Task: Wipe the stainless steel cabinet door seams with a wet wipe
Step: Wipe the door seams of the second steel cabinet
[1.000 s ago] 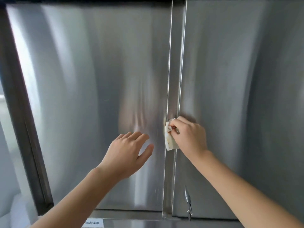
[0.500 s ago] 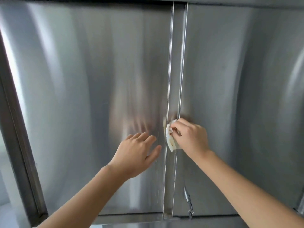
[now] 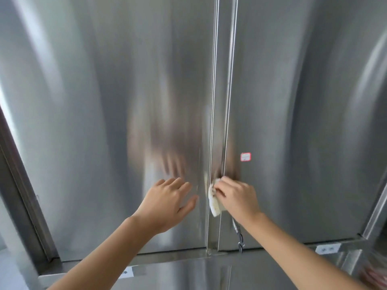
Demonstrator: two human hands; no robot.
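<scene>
Two brushed steel cabinet doors fill the view, the left door [image 3: 104,122] and the right door [image 3: 303,122]. Between them runs a narrow vertical seam [image 3: 222,80]. My right hand [image 3: 237,197] grips a folded white wet wipe [image 3: 214,203] and presses it against the seam low down. Most of the wipe is hidden under my fingers. My left hand [image 3: 167,203] lies flat on the left door just beside the seam, fingers straight and spread.
A small red-bordered label [image 3: 245,157] sticks on the right door above my right hand. A metal latch [image 3: 238,237] hangs near the seam's bottom. A steel ledge [image 3: 167,258] with white labels runs below the doors. A dark frame post [image 3: 23,195] stands at the left.
My right hand has slid the wipe down the seam towards the doors' bottom edge. My left hand moved down and right with it. The view shifted, bringing the red-bordered label into sight.
</scene>
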